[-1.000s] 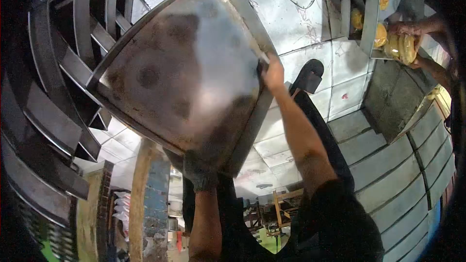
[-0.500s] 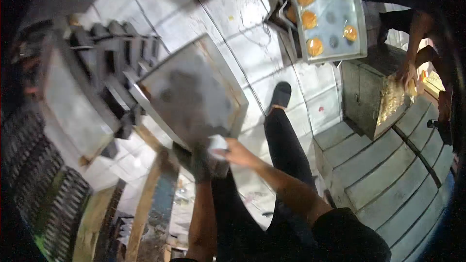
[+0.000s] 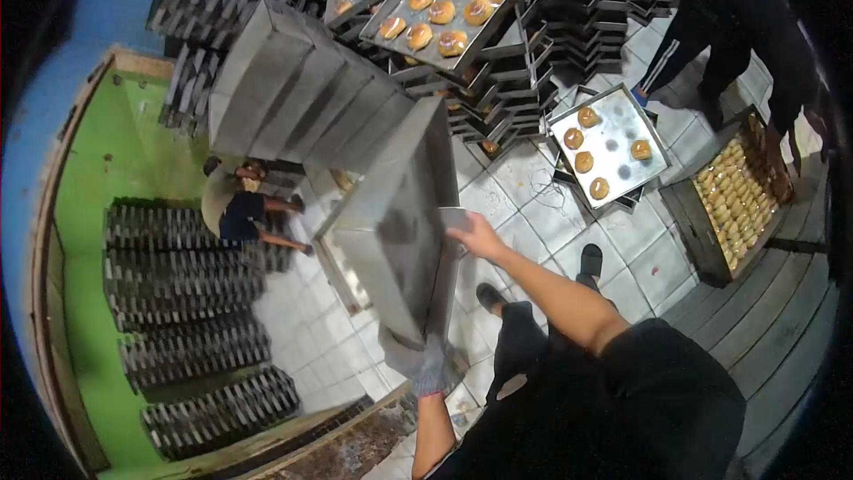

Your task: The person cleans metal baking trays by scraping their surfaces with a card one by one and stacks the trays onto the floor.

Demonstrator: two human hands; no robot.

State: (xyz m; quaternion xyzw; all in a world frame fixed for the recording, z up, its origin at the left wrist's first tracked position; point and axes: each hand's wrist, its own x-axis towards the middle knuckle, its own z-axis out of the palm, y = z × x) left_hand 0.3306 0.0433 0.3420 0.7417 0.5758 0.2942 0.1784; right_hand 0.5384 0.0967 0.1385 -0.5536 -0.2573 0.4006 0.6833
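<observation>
A metal baking tray is tipped steeply on its side in front of me, its dark-stained inside facing right. My left hand, in a grey knitted glove, is closed on the tray's near end. My bare right hand pinches a small flat pale scraper-like piece close to the tray's right edge. Whether that piece touches the metal, I cannot tell. Below and left of the tray, part of another pale tray shows.
Trays of glazed buns top the racks at the back. A tray with several buns lies right, near a person's deep tray of small pieces. Another person bends beside stacked trays at left. Upright trays stand behind mine.
The tray has gone from lying nearly flat to steeply tilted, with both my hands still at it. My view has swung left and up, bringing the green wall and bent person into sight.
</observation>
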